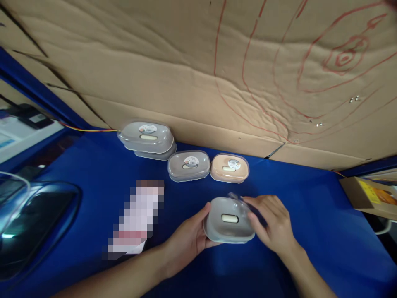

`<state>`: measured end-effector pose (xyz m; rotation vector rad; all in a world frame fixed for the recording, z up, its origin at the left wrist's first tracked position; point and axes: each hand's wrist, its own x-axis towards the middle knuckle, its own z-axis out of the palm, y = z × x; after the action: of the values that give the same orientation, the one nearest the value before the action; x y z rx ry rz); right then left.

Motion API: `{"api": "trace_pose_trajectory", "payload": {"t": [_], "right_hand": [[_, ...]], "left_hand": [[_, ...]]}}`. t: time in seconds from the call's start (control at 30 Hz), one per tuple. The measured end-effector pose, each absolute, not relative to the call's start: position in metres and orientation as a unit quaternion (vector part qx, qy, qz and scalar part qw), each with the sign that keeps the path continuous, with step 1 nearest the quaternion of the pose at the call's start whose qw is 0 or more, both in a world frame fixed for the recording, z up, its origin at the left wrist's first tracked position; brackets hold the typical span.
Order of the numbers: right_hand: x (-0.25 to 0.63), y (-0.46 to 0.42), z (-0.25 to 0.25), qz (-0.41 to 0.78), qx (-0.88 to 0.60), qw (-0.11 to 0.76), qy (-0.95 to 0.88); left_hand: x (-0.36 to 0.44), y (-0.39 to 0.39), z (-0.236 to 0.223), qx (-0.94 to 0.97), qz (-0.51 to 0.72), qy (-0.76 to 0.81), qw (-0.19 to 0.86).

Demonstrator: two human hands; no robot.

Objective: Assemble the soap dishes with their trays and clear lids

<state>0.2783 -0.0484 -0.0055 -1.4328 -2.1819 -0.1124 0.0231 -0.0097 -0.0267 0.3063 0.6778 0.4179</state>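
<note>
My left hand [192,236] holds a grey soap box [215,219] from its left side and underneath, thumb on the rim. The box is tilted toward me and shows a pale oblong piece in its middle. At its upper right edge my right hand [274,221] pinches a clear plastic lid [239,202], which stands tilted up over the box; part of the lid is behind the fingers. Just beyond are another grey soap box [176,167] and a peach soap box [240,174], each with a clear lid and a round label.
Stacked grey soap boxes [128,142] stand at the back left against a cardboard wall [173,82] with red drawn lines. A blurred-out item [136,215] lies left on the blue table [328,231]. Further left is a dark screen [40,223] with cables. A cardboard box [353,192] sits at right.
</note>
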Motion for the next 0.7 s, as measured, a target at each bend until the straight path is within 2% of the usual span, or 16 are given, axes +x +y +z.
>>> {"api": "trace_pose_trajectory", "payload": {"t": [0.17,0.33,0.7], "right_hand": [[0.251,-0.06,-0.006,-0.003,-0.436,0.284,-0.854],[0.249,-0.063,-0.006,0.006,-0.443,0.259,-0.858],[0.25,-0.06,-0.009,0.057,-0.455,0.261,-0.85]], "left_hand": [[0.023,-0.013,-0.033,0.152,0.193,0.317,0.916],[0.023,-0.007,-0.032,0.154,0.219,0.311,0.912],[0.022,-0.011,-0.028,0.22,0.277,0.312,0.882]]}}
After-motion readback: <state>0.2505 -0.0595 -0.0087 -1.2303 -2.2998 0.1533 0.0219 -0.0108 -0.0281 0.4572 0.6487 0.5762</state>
